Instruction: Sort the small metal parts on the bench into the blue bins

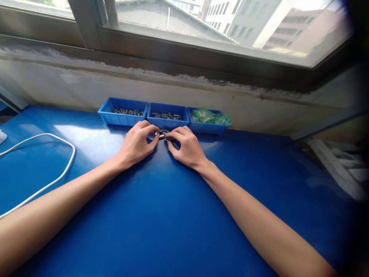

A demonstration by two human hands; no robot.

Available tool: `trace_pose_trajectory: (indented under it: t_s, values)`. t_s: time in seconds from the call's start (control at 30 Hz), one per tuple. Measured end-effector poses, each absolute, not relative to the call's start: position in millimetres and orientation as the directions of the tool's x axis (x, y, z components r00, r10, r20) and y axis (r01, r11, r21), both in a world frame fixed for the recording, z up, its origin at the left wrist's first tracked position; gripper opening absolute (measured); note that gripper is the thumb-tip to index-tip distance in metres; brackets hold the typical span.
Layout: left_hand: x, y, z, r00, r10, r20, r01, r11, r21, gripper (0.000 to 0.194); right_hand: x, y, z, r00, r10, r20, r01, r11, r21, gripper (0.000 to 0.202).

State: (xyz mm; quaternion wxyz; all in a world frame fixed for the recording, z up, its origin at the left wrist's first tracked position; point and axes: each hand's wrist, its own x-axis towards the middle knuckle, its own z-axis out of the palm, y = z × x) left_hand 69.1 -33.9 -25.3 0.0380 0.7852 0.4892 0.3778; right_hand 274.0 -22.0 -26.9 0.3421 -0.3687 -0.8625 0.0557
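Nearest my camera: two bare forearms, left forearm (63, 207) and right forearm (253, 211), reaching over a blue tabletop (161, 234).

Item: small metal part (162, 135), between the fingertips of both hands, just in front of the middle bin; its exact shape is too small for me to tell.

Left hand (140, 140): thumb and forefinger pinching the part's left end. Right hand (186, 146): thumb and forefinger bent toward its right end; whether they grip it, I cannot tell.

Bins, blue, three, in a row near the wall (86, 90): left bin (122, 119), holding small metal pieces (128, 112); middle bin (167, 123), holding longer grey pieces (167, 115); right bin (207, 128), holding green plastic wrapping (206, 115).

Cable, white (72, 154), one: looped on the tabletop, to my left.
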Motion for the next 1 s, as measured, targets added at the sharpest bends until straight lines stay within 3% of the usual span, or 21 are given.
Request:
trace_pose_trajectory:
  t_s: [0.43,0.57,0.7,1.0]
  values:
    - [67.2,-32.4,-25.4,0.218,0.818,0.532,0.707,-0.509,0.492,0.022,277.5,-20.5,-28.8,-0.534,0.675,0.509,0.504,0.738,-0.449,0.01]
    - [67.6,-32.6,-25.2,0.214,0.827,0.52,0.7,-0.501,0.509,0.022,277.0,-20.8,-26.6,-0.416,0.735,0.535,0.387,0.675,-0.627,0.013]
    - [67.5,-32.5,-24.7,0.218,0.83,0.513,0.703,-0.498,0.508,0.022,277.2,-17.0,-25.9,-0.259,0.876,0.407,0.201,0.461,-0.864,0.022]
    - [67.4,-32.8,-24.6,0.234,0.831,0.505,0.708,-0.502,0.496,0.023,281.2,-7.3,-27.8,-0.168,0.915,0.368,0.043,0.379,-0.924,0.033]
